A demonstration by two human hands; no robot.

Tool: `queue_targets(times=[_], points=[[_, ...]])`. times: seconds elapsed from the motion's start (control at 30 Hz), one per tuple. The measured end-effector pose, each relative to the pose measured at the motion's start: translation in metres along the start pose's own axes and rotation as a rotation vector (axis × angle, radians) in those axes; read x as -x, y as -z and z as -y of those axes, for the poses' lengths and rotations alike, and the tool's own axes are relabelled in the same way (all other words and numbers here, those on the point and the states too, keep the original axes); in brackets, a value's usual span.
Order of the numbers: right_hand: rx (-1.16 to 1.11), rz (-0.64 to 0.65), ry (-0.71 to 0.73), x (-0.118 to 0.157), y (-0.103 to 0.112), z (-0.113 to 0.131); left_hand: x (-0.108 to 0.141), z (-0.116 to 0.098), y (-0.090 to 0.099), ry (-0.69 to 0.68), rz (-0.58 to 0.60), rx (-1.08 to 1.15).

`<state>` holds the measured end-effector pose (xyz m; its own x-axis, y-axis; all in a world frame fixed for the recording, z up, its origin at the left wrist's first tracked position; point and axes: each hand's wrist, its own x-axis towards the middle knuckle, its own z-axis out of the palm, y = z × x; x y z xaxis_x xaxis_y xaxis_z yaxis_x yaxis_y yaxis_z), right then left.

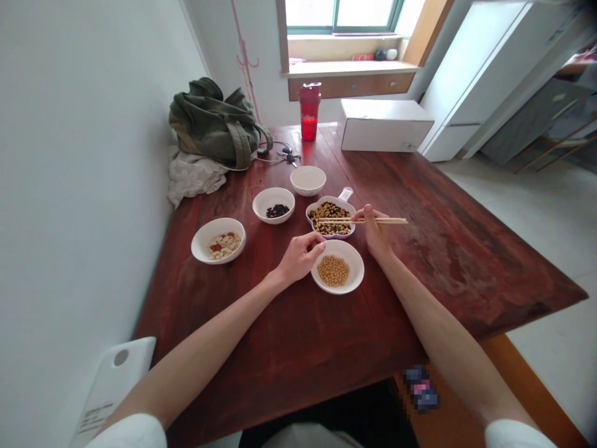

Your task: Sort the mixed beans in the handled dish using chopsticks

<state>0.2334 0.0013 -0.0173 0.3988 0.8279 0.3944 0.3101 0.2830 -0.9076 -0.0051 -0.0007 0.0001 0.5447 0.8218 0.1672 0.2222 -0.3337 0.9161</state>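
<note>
My right hand (374,229) is closed on a pair of wooden chopsticks (392,221), whose tips lie over mixed beans in a purple-rimmed dish (345,235) with a short handle. My left hand (302,255) has its fingers pinched at the left rim of a white bowl (357,274) of yellow beans (333,270). That bowl sits just in front of the dish. To the left, one white bowl (259,202) holds black beans (277,211), and another (199,244) holds pale and reddish pieces (224,245). Behind the dish stands a white bowl (308,180) with nothing visible inside.
At the back of the wooden table (448,249) are a green bag (214,124) on a pale cloth (193,177), keys (290,157), a red bottle (309,112) and a white box (385,127). A wall runs along the left side.
</note>
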Motion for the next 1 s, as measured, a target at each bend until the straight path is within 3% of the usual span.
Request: queue_targets(times=[0.37,1.0], points=[[0.062,0.058,0.096,0.0037,-0.0039,0.0076,0.0002,-0.002,-0.0008,0.019,-0.003,0.034],[0.063,0.102,0.113,0.0051,-0.0053,0.0073,0.0005,-0.0012,-0.0003,0.003,-0.003,0.022]])
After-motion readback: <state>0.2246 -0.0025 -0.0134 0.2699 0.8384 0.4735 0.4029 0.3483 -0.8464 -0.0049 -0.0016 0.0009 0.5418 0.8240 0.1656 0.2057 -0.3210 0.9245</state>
